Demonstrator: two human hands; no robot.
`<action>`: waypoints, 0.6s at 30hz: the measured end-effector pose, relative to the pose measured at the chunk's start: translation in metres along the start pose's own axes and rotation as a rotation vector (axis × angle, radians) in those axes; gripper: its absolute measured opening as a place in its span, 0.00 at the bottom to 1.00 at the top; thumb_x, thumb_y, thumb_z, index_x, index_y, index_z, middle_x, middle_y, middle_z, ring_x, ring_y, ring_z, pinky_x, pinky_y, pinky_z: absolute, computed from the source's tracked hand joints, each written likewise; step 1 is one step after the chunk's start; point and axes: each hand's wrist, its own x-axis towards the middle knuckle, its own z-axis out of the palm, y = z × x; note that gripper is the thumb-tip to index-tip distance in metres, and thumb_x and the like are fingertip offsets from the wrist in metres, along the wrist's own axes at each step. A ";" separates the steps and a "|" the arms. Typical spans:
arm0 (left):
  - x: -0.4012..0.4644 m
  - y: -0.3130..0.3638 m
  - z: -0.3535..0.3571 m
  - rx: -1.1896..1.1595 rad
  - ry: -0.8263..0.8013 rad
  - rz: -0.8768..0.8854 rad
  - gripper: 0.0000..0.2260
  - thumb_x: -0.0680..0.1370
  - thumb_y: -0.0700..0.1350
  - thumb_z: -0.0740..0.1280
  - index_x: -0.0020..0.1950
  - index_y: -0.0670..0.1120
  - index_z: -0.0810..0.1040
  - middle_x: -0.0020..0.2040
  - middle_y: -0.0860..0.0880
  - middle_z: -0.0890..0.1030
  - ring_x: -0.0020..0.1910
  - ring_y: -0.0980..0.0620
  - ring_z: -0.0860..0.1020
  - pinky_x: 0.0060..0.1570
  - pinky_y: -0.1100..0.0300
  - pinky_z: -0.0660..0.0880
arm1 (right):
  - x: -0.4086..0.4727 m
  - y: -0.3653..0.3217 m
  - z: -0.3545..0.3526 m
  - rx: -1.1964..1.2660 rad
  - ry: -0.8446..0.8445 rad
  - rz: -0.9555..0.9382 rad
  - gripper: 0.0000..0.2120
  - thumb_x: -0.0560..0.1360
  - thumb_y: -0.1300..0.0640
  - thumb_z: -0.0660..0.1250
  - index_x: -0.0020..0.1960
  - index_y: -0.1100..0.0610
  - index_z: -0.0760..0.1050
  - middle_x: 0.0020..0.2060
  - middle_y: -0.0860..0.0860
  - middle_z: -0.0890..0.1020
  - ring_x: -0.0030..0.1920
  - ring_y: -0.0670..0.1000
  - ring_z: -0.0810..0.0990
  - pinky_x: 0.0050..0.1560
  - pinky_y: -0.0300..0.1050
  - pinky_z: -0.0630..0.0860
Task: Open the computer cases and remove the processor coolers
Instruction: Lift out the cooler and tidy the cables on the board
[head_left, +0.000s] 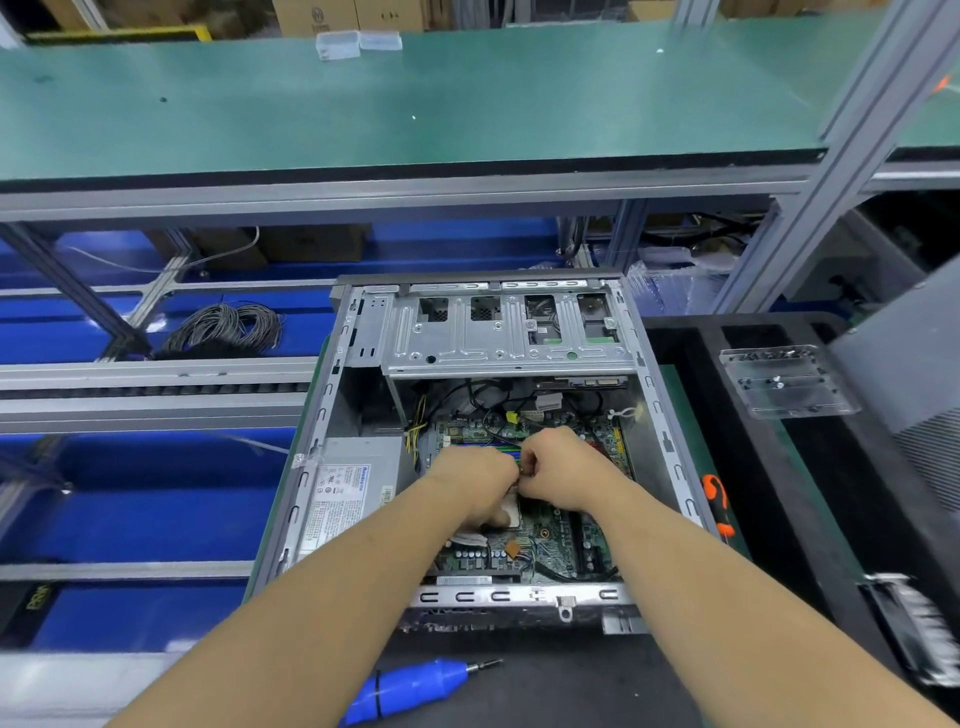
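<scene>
An open computer case (483, 447) is lying flat on the dark work surface (571, 680) in the middle of the scene, its side panel off and its inside facing up. A silver drive cage (498, 332) is spanning the far end of the case, a grey power supply (348, 493) is sitting along the left wall, and the green motherboard (561, 540) is filling the right and near part.

Both hands are reaching into the case over the middle of the motherboard. The left hand (475, 480) is lying with its fingers curled downward at a pale square part (511, 512) on the board; what those fingers are holding, if anything, cannot be told, since the hand is hiding them. The right hand (563, 470) is sitting just beside it, touching it, with fingers curled tight as if pinching something small between the two hands; the thing itself is too small and hidden to name. No cooler can be made out for certain under the hands.

A blue electric screwdriver (410, 688) is lying on the work surface near the person, just outside the case's near edge. An orange-and-black tool (719, 504) is lying to the right of the case. Farther right, a clear plastic tray (787, 382) is holding small dark screws. A coil of grey cable (228, 327) is lying to the far left on the blue shelf (130, 519).
</scene>
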 end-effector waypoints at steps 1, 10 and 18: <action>-0.005 -0.003 -0.007 0.086 0.030 0.013 0.10 0.77 0.52 0.69 0.45 0.46 0.73 0.42 0.49 0.76 0.45 0.44 0.77 0.43 0.52 0.71 | 0.000 -0.001 0.000 -0.012 -0.008 0.011 0.09 0.69 0.58 0.70 0.36 0.63 0.76 0.33 0.59 0.79 0.31 0.53 0.71 0.33 0.48 0.72; -0.069 -0.068 -0.011 -0.274 0.549 -0.154 0.13 0.81 0.53 0.57 0.40 0.49 0.70 0.37 0.54 0.75 0.39 0.50 0.76 0.37 0.56 0.71 | -0.005 -0.014 0.001 -0.240 -0.108 -0.166 0.09 0.75 0.59 0.64 0.54 0.50 0.76 0.47 0.47 0.74 0.48 0.53 0.76 0.45 0.48 0.77; -0.061 -0.072 -0.007 -0.439 0.591 -0.250 0.10 0.77 0.50 0.59 0.37 0.50 0.68 0.34 0.52 0.76 0.33 0.48 0.74 0.35 0.56 0.74 | -0.008 -0.028 0.011 -0.475 -0.204 -0.319 0.11 0.78 0.52 0.62 0.44 0.58 0.77 0.42 0.52 0.75 0.45 0.55 0.76 0.46 0.50 0.76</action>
